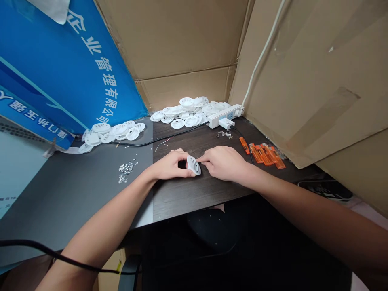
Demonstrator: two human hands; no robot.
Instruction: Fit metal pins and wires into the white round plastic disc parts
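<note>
Between the thumb and fingers of my left hand [174,165] is a round white plastic cover [194,165] with small holes, tilted on edge above the dark table. My right hand [222,162] is at its right side, index finger and thumb pinched together close to the cover's face. Whether a small part sits in that pinch is hidden. Left of my left hand lies a scatter of small shiny metal pieces [125,170]. Beyond my right hand is a little group of small metal clips [225,134].
Piles of similar white covers lie at the back [188,113] and back left [112,133]. A white power strip [224,114] with a plugged-in charger stands by the cardboard wall [318,81]. Orange packets [266,154] lie on the right. A black cable [163,140] crosses the table.
</note>
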